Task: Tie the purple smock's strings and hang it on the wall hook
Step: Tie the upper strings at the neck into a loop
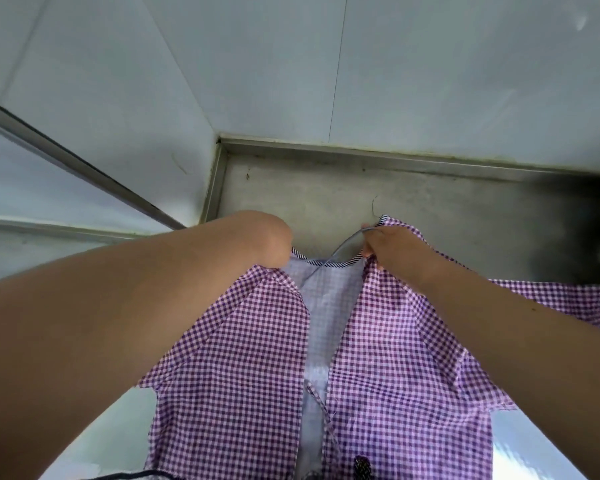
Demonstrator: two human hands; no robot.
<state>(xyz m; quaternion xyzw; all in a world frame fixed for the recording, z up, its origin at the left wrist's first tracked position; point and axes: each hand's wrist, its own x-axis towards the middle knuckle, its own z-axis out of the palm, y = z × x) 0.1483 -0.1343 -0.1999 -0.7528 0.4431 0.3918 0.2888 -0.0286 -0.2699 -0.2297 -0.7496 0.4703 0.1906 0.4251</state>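
The purple-and-white checked smock (243,358) lies spread in front of me, its back opening facing up with the pale inside showing. My left hand (274,242) is bent down at the left neck corner and grips the fabric there; its fingers are hidden. My right hand (390,247) pinches the right neck corner together with a thin neck string (329,259) that runs from it down toward the left side. A lower pair of strings (321,405) hangs loose across the opening. No wall hook is in view.
White wall panels (430,71) meet in a corner ahead, with a metal ledge (378,157) and a grey concrete strip (326,195) below them. A shiny pale surface (118,427) shows under the smock. A dark shadowed area lies at the right edge.
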